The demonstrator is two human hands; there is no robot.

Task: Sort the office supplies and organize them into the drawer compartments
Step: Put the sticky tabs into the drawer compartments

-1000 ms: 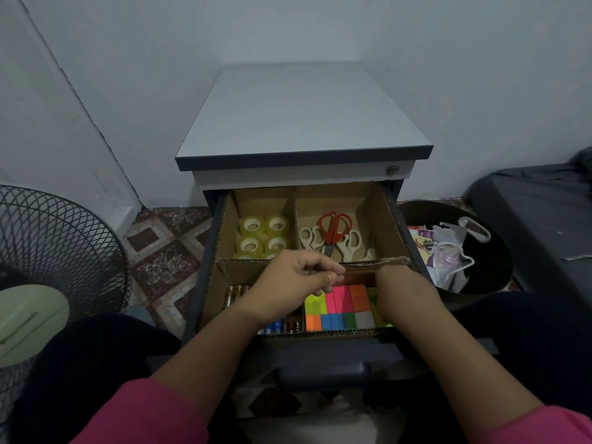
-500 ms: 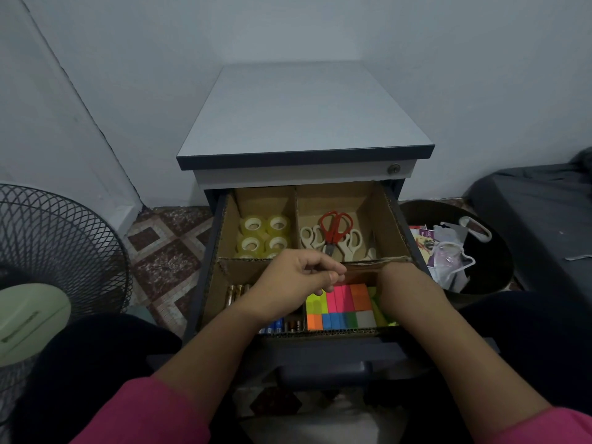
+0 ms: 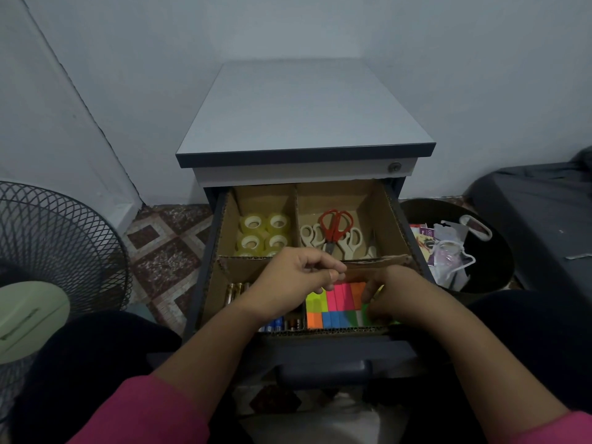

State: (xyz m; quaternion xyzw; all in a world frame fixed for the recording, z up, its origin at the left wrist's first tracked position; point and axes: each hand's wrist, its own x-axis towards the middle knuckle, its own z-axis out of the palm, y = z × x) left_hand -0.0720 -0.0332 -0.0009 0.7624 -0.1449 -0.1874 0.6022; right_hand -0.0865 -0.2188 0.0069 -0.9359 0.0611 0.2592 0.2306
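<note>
Cabinet (image 3: 304, 113) against grey wall, fan (image 3: 57, 251) and bin (image 3: 480, 251) flanking.

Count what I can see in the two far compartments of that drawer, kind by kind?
Tape rolls: 4 plain to see, with parts of more at the near edge, so at least 4
Red-handled scissors: 1
Cream-handled scissors: overlapping, about 3
Total: roughly 8, since both hands hide the near edge
</note>
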